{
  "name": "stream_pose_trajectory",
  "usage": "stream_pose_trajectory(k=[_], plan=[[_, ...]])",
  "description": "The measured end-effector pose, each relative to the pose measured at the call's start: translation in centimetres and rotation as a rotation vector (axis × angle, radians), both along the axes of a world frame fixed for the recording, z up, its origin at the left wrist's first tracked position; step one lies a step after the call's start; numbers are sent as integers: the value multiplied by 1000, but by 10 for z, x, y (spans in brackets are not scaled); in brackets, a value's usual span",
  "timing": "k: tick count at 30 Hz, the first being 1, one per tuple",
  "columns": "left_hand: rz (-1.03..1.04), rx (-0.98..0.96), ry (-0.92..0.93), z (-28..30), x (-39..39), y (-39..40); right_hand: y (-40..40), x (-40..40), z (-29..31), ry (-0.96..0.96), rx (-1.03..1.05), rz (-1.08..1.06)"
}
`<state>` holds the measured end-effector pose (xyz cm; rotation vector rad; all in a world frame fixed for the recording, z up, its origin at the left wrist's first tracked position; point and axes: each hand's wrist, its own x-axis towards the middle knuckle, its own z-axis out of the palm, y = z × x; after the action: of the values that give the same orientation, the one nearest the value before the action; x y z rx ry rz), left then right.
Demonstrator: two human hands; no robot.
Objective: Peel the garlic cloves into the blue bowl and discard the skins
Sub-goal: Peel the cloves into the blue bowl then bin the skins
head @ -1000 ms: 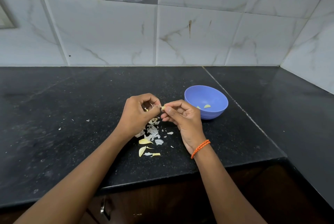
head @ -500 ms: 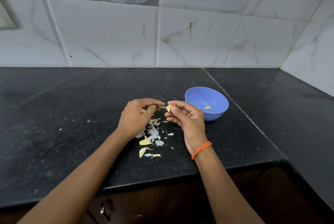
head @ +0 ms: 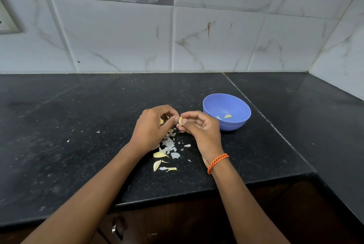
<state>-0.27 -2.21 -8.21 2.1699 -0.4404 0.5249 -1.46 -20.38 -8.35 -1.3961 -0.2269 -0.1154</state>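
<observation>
Garlic clove (head: 180,120), pale, curved, pinched between both hands

A black speckled granite countertop (head: 78,135) carries a blue bowl (head: 234,123), scattered garlic skins (head: 169,145) and unpeeled cloves (head: 157,154).

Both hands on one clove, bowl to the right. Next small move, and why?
Probably finish stripping the skin, then drop it in. The garlic clove is pinched between left hand and right hand, above the skins; the blue bowl holds two pieces.
</observation>
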Motion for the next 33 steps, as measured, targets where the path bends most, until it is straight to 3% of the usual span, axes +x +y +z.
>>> stream_pose_trajectory(k=[18, 33], plan=[[71, 45, -29, -4, 2, -1, 3, 1, -2, -33, -113, 13], [-102, -305, 90, 2, -1, -4, 3, 2, -2, -94, -112, -67]])
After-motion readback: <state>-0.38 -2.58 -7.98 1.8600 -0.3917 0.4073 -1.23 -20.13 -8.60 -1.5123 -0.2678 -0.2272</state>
